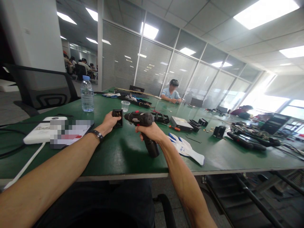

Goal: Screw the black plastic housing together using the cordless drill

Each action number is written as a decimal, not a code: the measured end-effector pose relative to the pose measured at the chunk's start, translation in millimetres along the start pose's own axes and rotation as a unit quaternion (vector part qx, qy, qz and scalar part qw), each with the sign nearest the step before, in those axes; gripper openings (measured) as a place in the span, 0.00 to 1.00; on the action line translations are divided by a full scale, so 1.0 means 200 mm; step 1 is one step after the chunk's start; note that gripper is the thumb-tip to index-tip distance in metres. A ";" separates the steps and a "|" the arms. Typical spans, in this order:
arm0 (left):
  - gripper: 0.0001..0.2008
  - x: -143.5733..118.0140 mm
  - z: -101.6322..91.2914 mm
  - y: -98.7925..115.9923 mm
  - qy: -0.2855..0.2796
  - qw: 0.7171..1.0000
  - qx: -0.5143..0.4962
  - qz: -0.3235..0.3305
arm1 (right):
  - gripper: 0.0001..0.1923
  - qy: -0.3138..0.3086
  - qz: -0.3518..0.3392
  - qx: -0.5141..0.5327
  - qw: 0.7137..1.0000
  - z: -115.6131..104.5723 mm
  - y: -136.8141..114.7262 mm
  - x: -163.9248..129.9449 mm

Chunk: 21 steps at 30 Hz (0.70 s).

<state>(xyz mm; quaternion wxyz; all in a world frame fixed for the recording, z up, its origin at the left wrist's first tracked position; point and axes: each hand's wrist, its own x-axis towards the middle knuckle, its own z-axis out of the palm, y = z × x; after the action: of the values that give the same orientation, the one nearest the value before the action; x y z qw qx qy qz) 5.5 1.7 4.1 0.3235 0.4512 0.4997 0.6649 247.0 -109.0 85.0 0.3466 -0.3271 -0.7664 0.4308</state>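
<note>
My right hand (152, 131) is wrapped round the grip of a black cordless drill (140, 118), whose chuck points left. My left hand (111, 123) grips a small black open-fronted box (117, 123) and holds it on edge over the green table. The drill's nose is close to the box's right side; whether a bit touches it I cannot tell. A clear plastic cup (125, 105) stands just behind the box. To the right of the drill lie a black compartmented case (161, 117) and a screwdriver with an orange handle (175, 128).
A water bottle (87, 94), a white device (46, 129) and a phone (73, 133) are at left on the green table (104, 161). A white glove (186, 148) lies right of my forearm, with cables and black parts (251, 136) beyond. A person (171, 92) sits opposite.
</note>
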 end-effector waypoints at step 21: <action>0.24 0.02 -0.01 -0.03 0.001 1.000 0.010 0.011 | 0.04 0.000 0.002 -0.013 1.000 0.00 -0.01 0.00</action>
<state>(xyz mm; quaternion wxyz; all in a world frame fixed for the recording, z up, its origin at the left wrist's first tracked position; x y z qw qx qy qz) 2.6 7.0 0.2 0.3114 0.4592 0.5015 0.6638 246.4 -110.0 85.6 0.3413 -0.3328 -0.7712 0.4219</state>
